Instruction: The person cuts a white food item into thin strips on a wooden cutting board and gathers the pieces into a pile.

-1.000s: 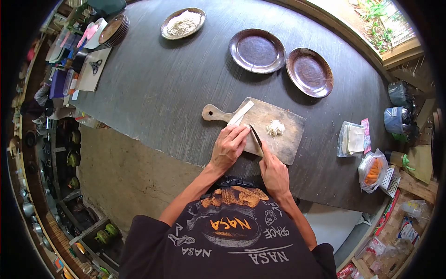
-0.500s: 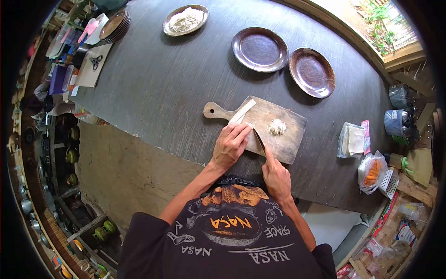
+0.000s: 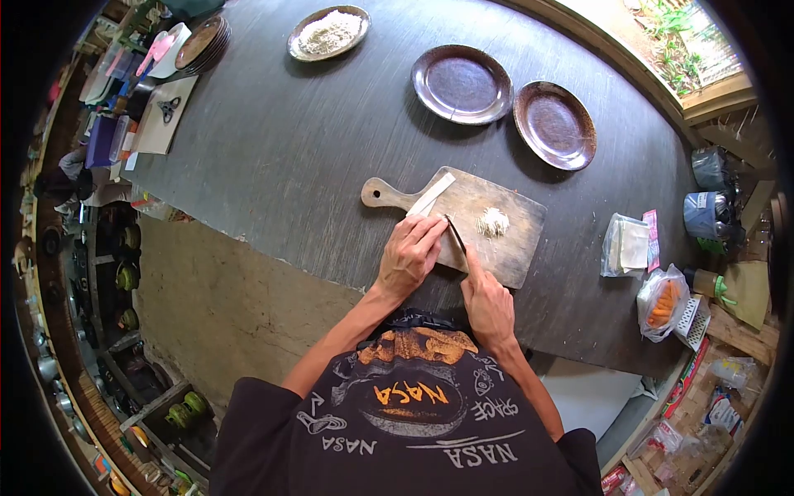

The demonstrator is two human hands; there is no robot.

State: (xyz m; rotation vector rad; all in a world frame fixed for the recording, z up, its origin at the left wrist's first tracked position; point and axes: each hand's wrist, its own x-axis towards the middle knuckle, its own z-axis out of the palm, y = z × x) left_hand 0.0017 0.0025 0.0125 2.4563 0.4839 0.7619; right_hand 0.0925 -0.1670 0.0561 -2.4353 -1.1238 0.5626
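A wooden cutting board with a round-holed handle lies on the dark table in front of me. My left hand rests on its near left side, fingers bent and pressed together over a pale strip that is mostly covered. Just beyond these fingers, another pale flat strip lies slantwise near the handle. My right hand grips a knife, its dark narrow blade close against the left fingertips, tip pointing away from me. A small heap of fine white shreds sits on the board's right half.
Two brown oval plates stand beyond the board. Farther left is a plate of white shreds. Scissors and stacked plates lie at far left. Bagged carrots and a plastic packet are at right.
The knife and my right hand have shifted slightly away from me and to the left, along the left fingertips. My left hand stays almost still.
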